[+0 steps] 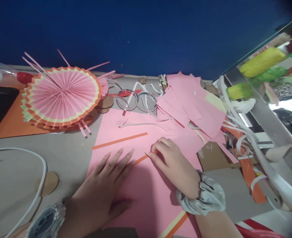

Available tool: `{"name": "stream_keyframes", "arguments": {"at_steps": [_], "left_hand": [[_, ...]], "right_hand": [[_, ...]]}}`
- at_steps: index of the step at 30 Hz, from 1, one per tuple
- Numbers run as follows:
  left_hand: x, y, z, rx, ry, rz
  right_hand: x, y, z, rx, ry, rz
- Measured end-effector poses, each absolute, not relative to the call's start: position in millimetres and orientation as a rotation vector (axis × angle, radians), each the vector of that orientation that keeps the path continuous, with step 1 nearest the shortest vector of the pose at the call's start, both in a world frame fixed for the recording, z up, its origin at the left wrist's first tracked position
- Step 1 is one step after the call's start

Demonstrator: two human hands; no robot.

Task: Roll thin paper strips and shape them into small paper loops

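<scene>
A large pink paper sheet (136, 178) lies in front of me. My left hand (108, 178), with a watch at its wrist, rests flat on the sheet with its fingers stretched out. My right hand (169, 157), with a grey scrunchie at the wrist, pinches the far end of a narrow orange paper strip (142, 160). The strip's other end reaches the left fingertips. Beyond both hands, a second orange strip (119, 141) lies slanted on the pink sheet. Near the bottom edge, a cream and orange strip (177, 226) crosses the paper.
Pleated paper rosettes (63, 96) are stacked at the back left. Two clear tape rolls (147, 101) stand behind the sheet, beside paper scraps. Pink paper pieces (192, 102) are heaped at the back right. A white cable (43, 175) curves along the left, over a cardboard disc (50, 185).
</scene>
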State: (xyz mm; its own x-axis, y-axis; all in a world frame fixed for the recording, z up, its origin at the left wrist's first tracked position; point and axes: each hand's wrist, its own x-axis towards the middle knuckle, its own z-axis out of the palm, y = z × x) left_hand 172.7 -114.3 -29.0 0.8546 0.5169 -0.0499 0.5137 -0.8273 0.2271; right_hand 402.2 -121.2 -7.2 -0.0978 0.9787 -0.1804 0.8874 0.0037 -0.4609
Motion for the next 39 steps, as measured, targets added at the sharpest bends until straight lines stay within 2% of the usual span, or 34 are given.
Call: {"name": "stream_keyframes", "arguments": {"at_steps": [10, 39], "left_hand": [[172, -114, -29, 2.821, 0.772, 0.079], [199, -111, -21, 2.826, 0.829, -0.047]], "right_hand": [[400, -124, -7, -1.976, -2.083, 0.668], [395, -125, -9, -1.998, -2.217, 0.472]]}}
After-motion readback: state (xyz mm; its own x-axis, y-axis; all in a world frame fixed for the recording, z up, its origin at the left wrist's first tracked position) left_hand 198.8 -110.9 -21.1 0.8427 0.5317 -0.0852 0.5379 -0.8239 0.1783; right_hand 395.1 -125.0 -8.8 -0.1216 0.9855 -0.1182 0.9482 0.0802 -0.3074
